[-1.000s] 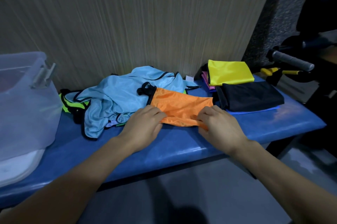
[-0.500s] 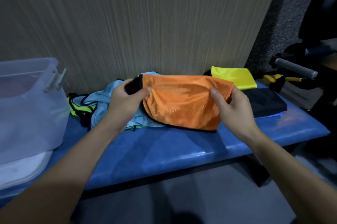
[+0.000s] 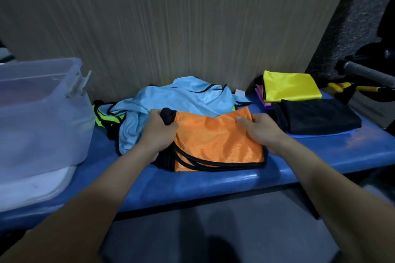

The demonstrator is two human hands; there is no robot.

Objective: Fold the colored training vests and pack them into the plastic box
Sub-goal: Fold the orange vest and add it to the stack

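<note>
While the orange vest [image 3: 215, 140] lies folded on the blue bench [image 3: 213, 183], our left hand [image 3: 159, 132] grips its bunched black trim and our right hand [image 3: 259, 131] pinches its right edge. At nine o'clock stands the plastic box [image 3: 40, 113]; at two o'clock, folded yellow [image 3: 290, 86] and black vests [image 3: 318, 116].

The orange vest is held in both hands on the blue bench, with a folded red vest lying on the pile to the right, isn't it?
Not quite. In the head view the top folded vest on the right is yellow, not red. Both the left hand and right hand do grip the orange vest on the blue bench.
</note>
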